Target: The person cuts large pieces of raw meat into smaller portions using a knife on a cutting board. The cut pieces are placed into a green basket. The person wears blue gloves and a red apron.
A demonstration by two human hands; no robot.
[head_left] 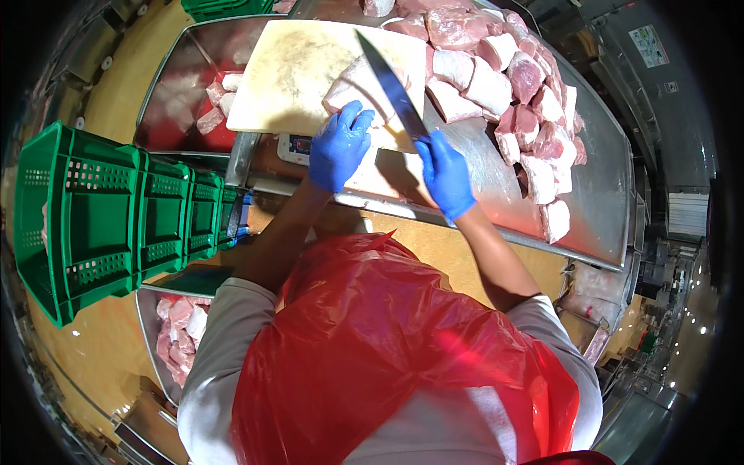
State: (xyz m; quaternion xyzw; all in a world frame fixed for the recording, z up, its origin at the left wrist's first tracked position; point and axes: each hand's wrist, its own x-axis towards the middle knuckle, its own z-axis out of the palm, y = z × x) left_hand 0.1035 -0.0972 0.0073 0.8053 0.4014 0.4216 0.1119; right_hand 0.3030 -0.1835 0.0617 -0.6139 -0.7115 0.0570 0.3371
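A pale piece of raw meat (350,87) with a layer of fat lies on the white cutting board (271,66). My left hand (339,149), in a blue glove, is at its near edge. Its fingers are bent and slightly apart, with the fingertips at or just over the meat. In my right hand (446,174), also gloved in blue, the handle of a long knife (385,80) is gripped. The blade points away and to the left, passing over the right side of the meat; whether it touches is unclear. The fist hides most of the handle.
Many cut meat chunks (473,74) are heaped on the steel table (597,163) at right. A steel tub (167,108) with a few pieces stands left of the board. Part of a scale (294,147) shows beneath the board. Green crates (97,217) and another meat-filled tub (147,318) are at left.
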